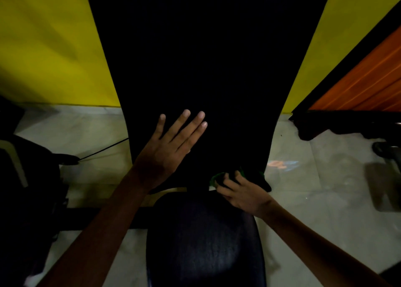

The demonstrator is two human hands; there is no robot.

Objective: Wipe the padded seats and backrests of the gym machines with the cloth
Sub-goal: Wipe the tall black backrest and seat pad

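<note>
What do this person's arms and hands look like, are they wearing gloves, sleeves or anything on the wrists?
Nothing is worn that shows. The left hand and the right hand are bare, with no gloves. Both forearms are uncovered right down to the bottom edge of the picture, so no sleeve appears. No watch, band or ring is visible, though the dim light could hide something small.

l hand (171,150) flat, fingers straight and spread, arm extended fwd. r hand (240,191) fingers curled, gripping.

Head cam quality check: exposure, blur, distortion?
Head view: underexposed; the backrest is near-black with no texture, the green cloth barely shows under the right hand. Wide-angle bowing at the edges. Left hand reasonably sharp; glare patch on the floor.
</note>
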